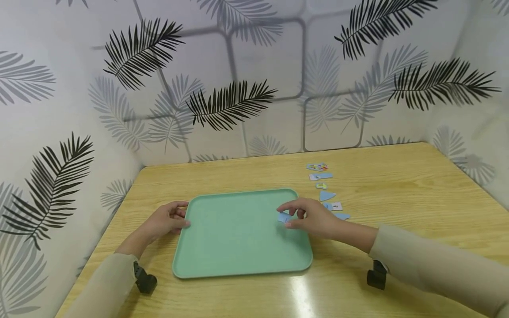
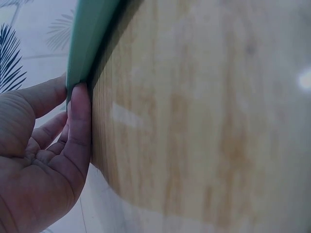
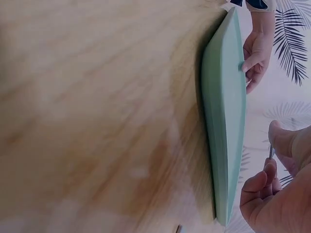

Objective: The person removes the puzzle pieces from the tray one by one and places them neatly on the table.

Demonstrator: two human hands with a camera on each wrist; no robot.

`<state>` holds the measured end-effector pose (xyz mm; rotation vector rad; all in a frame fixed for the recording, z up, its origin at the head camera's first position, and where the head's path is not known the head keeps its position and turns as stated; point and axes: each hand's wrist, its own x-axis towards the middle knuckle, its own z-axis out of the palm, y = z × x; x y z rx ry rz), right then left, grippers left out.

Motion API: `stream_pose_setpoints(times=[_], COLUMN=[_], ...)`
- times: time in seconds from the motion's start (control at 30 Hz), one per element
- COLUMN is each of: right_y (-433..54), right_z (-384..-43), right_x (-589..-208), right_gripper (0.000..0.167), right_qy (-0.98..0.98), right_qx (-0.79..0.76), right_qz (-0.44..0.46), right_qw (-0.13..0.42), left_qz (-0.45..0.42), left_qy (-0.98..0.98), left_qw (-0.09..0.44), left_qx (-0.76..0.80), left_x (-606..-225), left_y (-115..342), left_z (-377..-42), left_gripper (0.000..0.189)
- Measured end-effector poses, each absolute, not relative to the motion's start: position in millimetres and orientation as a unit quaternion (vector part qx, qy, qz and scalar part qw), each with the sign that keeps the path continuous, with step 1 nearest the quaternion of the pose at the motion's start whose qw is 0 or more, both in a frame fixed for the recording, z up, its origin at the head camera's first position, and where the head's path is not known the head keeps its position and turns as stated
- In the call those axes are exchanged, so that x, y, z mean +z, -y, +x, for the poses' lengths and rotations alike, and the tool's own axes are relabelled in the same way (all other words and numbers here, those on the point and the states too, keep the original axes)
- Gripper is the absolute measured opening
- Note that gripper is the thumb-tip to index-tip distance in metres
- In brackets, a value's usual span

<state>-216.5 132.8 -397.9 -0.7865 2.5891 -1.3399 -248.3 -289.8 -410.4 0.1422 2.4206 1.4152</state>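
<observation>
A mint-green tray (image 1: 238,238) lies flat on the wooden table. My left hand (image 1: 166,221) pinches its left rim; in the left wrist view the thumb (image 2: 80,109) and fingers stand against the tray's edge. Above the tray's right part, my right hand (image 1: 314,216) holds a small light-blue flat piece (image 1: 284,217) between thumb and fingertips. That piece shows edge-on and thin in the right wrist view, with the right hand (image 3: 277,189) held apart from the tray surface. What is printed on it is too small to read.
Right of the tray, several flat cut-out pieces stand in a column: a multicoloured one (image 1: 317,167), a blue-and-white strip (image 1: 320,176), a small yellow-green one (image 1: 321,186), a blue triangle (image 1: 327,195) and others partly behind my right hand. A leaf-patterned wall (image 1: 270,66) borders the table (image 1: 397,194).
</observation>
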Motion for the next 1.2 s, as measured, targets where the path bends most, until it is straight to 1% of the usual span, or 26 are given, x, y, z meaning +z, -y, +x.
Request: stream_pose_setpoints(times=[0.43, 0.7, 1.03, 1.2], right_y=[-173.0, -193.6, -213.4, -225.0], right_z=[-187.5, -174.2, -162.9, -159.5], right_x=[-400.3, -405.6, -407.9, -408.5], right_gripper=[0.034, 0.034, 0.035, 0.036], right_qy=[-0.872, -0.878, -0.888, -0.886], right_qx=[-0.444, -0.44, -0.419, -0.418], right_qz=[-0.199, -0.179, -0.185, -0.197], right_qw=[0.05, 0.053, 0.031, 0.04], left_qz=[0.05, 0.054, 0.047, 0.051], left_qy=[-0.852, -0.852, -0.853, -0.849], left_qw=[0.166, 0.167, 0.172, 0.17], left_qx=[0.494, 0.494, 0.491, 0.497], left_x=[-410.9, -409.8, -413.2, -412.7], left_y=[287.4, 288.1, 290.9, 290.9], left_z=[-249.1, -251.1, -249.8, -249.5], left_gripper=[0.068, 0.069, 0.069, 0.069])
